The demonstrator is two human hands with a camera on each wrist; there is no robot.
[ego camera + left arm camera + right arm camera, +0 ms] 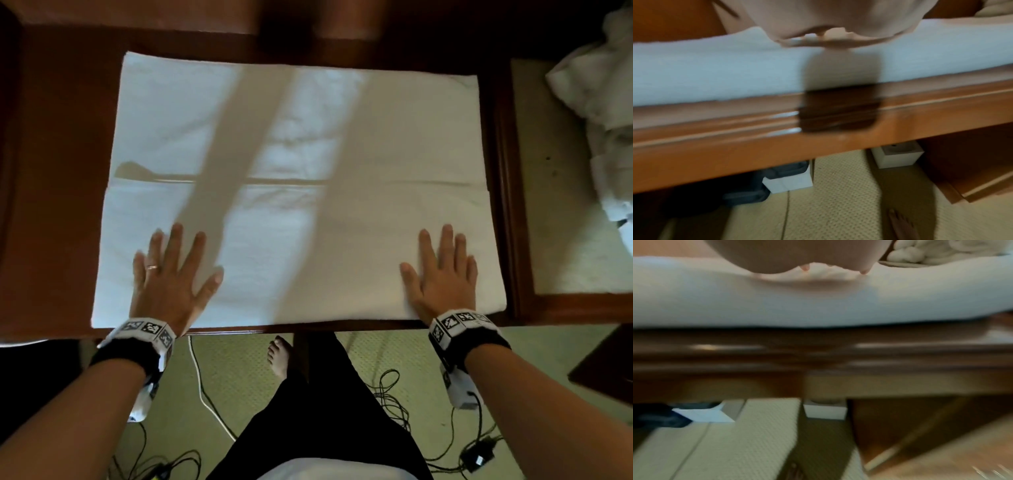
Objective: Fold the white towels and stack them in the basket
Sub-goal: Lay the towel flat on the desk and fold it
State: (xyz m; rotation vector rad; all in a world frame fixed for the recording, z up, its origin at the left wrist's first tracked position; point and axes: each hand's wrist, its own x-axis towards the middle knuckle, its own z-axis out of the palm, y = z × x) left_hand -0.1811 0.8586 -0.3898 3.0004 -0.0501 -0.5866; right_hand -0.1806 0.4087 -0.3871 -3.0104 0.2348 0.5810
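At the left of the head view, the left hand [173, 274] lies flat on the near left part of the white towel [394, 178], fingers [176, 240] straight and spread wide, holding nothing; a ring shows on one finger. The flat palm looks meant to press and smooth the cloth, not to lift it. The left wrist view, blurred, shows the palm down on the towel's near edge, just above the table's rim.

The towel fills the middle of the frame, spread across the wooden table [58, 205]. A crease runs across it at mid-height, and the near half seems to lie doubled over, so one fold is probably made and is being flattened. Its near edge lines up with the table's front edge, which likely keeps the fold square.

At the lower right of the towel, the right hand [442, 274] mirrors the left: palm down, fingers straight and slightly apart, gripping nothing. Two hands set wide apart hold both ends still.

In the upper right of the frame sits a crumpled heap of white cloth [596, 85], probably towels still to fold; how many, I cannot tell.

Counted: one spread towel, two hands, one heap. No basket is clearly seen.
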